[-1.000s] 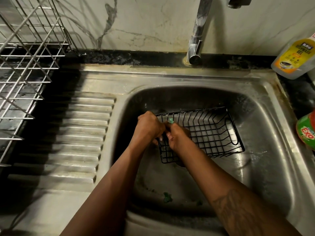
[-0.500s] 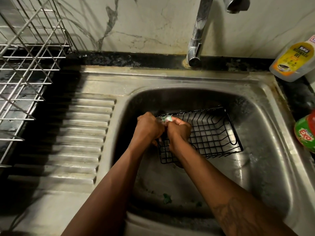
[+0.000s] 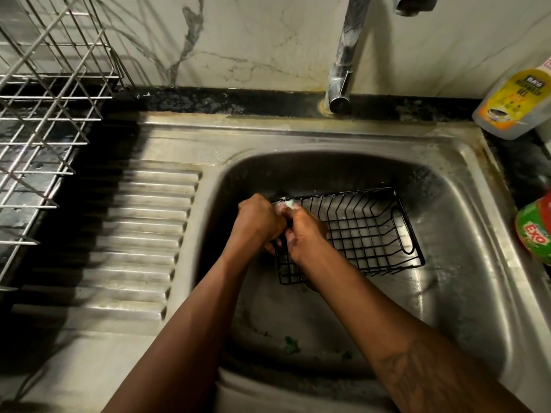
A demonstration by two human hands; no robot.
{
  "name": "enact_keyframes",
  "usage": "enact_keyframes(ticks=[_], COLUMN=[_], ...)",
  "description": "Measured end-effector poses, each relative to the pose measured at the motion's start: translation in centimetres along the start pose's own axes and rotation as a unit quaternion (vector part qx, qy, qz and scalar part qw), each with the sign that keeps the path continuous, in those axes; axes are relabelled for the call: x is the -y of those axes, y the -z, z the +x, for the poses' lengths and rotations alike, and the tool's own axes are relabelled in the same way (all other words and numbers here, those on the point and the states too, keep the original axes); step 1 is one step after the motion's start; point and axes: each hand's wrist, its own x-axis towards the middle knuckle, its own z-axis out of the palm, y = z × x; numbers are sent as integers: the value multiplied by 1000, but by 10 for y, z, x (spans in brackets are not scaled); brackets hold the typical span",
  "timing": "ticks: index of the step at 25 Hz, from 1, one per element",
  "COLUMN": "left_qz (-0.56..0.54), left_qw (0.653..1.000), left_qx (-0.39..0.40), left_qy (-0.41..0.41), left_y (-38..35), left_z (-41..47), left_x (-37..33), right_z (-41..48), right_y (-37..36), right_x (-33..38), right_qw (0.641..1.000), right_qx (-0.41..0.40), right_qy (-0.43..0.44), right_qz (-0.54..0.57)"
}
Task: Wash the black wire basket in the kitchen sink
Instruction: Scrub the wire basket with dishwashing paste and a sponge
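The black wire basket (image 3: 366, 231) lies in the steel sink (image 3: 465, 222), open side up. My left hand (image 3: 258, 223) grips the basket's left end, fingers curled round its wires. Close beside it, my right hand (image 3: 304, 234) pinches a small soapy greenish scrub pad (image 3: 284, 205) against the basket's upper left rim. Both hands cover the left end of the basket. No water runs from the tap (image 3: 340, 81) above.
A ribbed draining board (image 3: 143, 234) lies left of the bowl, with a steel wire dish rack (image 3: 44, 114) at far left. A dishwash gel bottle (image 3: 512, 105) and a green Exo tub (image 3: 536, 231) stand at the right. Green scraps (image 3: 290, 347) lie on the sink floor.
My right hand has slid the pad up from the basket's left side to its upper rim. The left hand keeps its hold and the basket has barely shifted.
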Motion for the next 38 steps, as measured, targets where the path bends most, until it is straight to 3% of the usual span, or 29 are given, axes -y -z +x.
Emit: enact_keyframes(ticks=[9,14,20,25,28,31,35,38], left_qz=[10,12,-2,-3,-6,-1,-6,-17], left_qw=[999,999,999,999,999,998,998,999], left_qx=[18,25,29,25,29,39,33,21], left_qy=[28,44,41,44,44,52,56,45], left_y=[4,3,0,-1,-2,-4,-3,0], left_z=[-10,-5,-2,0,-1,1,1,-5], left_x=[-10,-12,-9,-8,-7,-8,-8,-9], right_z=[17,12,28,7,9,15,8,18], right_y=[15,17,29,28,40,49,46,53], right_x=[2,18,13,36,31,40,64,52], right_qw=[994,989,984,970,969,972,965,971], right_qx=[-108,-101,-147,-175,-215,-199,-157,-178], right_qy=[-2,78,23,124,81,40,96,93], right_qz=[6,77,98,112,90,118,185,130])
